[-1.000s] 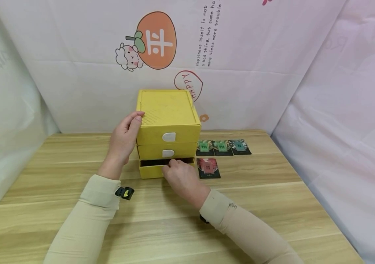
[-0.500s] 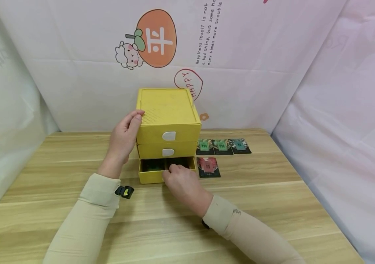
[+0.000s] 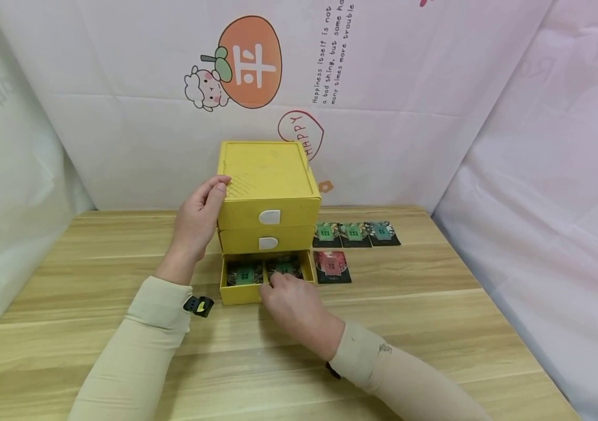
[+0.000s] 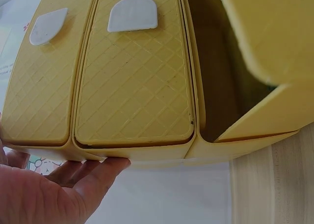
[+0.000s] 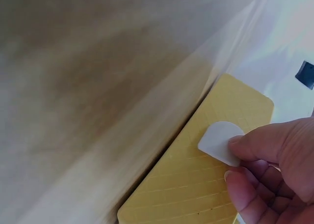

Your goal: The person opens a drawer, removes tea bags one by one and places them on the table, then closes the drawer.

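A yellow three-drawer box (image 3: 269,166) stands on the table. Its upper two drawers are closed, each with a white tab. The bottom drawer (image 3: 241,295) is pulled out, showing a divider and dark square cards (image 3: 244,273) with green centres on both sides of it. My left hand (image 3: 197,219) presses the box's left side, fingertips at the top edge; in the left wrist view its fingers (image 4: 100,182) lie extended along that side. My right hand (image 3: 296,307) pinches the bottom drawer's white tab handle (image 5: 218,139) between thumb and fingers.
To the right of the box, a row of three dark square cards (image 3: 353,234) lies on the wooden table (image 3: 435,327). One red-centred card (image 3: 332,267) lies in front of them, beside the drawer. A white printed cloth (image 3: 383,152) hangs behind.
The bottom drawer has slid out toward me with my right hand on it, bringing the cards inside into sight. My left hand has stayed on the box's side.
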`<state>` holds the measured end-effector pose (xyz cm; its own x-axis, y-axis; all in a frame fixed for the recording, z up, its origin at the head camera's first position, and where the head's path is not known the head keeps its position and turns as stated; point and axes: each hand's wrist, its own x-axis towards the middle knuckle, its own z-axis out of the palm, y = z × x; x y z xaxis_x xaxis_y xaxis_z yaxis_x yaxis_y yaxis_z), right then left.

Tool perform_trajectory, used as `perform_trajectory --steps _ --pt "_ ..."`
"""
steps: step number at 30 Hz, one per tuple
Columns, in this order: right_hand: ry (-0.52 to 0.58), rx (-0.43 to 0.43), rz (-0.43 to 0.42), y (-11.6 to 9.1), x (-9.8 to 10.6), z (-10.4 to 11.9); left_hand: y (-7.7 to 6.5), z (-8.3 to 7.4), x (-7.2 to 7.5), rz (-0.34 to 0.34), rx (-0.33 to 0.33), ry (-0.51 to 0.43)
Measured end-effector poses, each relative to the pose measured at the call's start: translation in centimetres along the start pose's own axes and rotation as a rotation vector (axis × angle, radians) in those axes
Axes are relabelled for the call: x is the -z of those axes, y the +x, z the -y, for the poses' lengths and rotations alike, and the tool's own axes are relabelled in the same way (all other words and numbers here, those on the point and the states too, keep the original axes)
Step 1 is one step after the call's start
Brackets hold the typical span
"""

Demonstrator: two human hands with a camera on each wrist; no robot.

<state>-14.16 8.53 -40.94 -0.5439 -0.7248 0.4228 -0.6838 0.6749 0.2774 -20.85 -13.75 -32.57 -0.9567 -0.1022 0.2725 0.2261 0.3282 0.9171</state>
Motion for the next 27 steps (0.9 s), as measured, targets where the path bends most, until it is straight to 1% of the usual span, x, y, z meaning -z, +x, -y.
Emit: perform_trajectory --steps 8,21,27 --pt "-0.018 0.023 -0.02 -0.9 0.3 0.5 0.1 -0.1 0.0 0.004 -0.004 -0.005" --pt "-0.013 0.038 -0.022 -2.3 1.2 1.5 -0.2 -0.2 -0.1 0.007 -0.003 -0.008" --pt "0.008 0.038 -0.025 -2.9 1.5 1.8 -0.2 0.0 -0.2 0.005 -0.007 -0.002"
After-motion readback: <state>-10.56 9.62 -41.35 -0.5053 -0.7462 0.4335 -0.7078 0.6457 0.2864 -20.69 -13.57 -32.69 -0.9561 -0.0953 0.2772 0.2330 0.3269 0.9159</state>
